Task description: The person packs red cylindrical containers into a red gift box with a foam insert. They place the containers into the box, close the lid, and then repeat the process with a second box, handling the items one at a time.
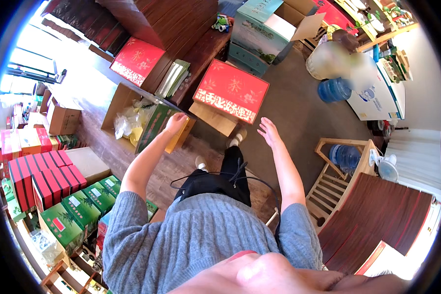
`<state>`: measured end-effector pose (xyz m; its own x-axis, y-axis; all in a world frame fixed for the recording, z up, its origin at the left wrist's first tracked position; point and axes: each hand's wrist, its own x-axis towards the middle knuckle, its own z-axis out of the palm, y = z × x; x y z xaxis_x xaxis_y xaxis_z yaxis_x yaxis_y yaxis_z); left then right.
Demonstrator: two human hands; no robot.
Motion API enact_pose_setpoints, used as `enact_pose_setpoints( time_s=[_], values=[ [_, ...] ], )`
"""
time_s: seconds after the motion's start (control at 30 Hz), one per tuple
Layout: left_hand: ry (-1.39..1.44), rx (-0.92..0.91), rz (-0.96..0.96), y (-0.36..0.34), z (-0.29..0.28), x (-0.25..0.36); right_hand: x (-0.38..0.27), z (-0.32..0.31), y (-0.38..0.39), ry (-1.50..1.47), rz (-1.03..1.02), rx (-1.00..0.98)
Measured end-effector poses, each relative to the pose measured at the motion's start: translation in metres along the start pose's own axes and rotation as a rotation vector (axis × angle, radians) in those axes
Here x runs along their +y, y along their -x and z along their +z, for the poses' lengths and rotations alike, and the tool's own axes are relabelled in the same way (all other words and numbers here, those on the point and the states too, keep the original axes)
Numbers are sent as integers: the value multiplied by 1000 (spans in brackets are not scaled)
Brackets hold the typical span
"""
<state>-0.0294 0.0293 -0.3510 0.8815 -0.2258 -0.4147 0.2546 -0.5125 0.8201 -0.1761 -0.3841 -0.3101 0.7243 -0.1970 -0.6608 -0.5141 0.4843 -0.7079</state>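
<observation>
A red gift box (232,90) with a pale printed pattern rests on an open cardboard carton (213,117) in front of me. My left hand (175,123) is just left of that carton, fingers loosely bent, with nothing visible in it. Under and beside this hand stands an open carton (115,110) with clear plastic packaging (131,122) and a green side panel. My right hand (268,131) hovers to the right of the red box's near corner, open and apart from it, its fingers spread.
Another red box (137,60) lies by dark wooden stacks. Green boxes (83,208) and red boxes (46,176) stand at left. Pale blue cartons (259,34) are at the back. On the right are a water bottle (334,89), a wooden rack (335,183) and a small fan (388,167).
</observation>
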Motion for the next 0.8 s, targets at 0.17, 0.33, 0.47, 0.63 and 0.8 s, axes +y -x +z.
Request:
enact_pose_setpoints(
  time_s=[0.17, 0.33, 0.47, 0.63, 0.8],
  values=[
    [74, 66, -102, -102, 24, 10, -9, -7, -91, -52, 157, 73],
    [137, 68, -315, -166, 64, 8, -9, -20, -143, -130, 265, -38],
    [72, -44, -533, -201, 77, 9, -10, -25, -165, -386, 345, 74],
    [441, -172, -723, -247, 84, -56, 5, -15, -201, -430, 369, 97],
    [940, -422, -833, -269, 99, 29, 0, -21, -211, -402, 385, 256]
  ],
)
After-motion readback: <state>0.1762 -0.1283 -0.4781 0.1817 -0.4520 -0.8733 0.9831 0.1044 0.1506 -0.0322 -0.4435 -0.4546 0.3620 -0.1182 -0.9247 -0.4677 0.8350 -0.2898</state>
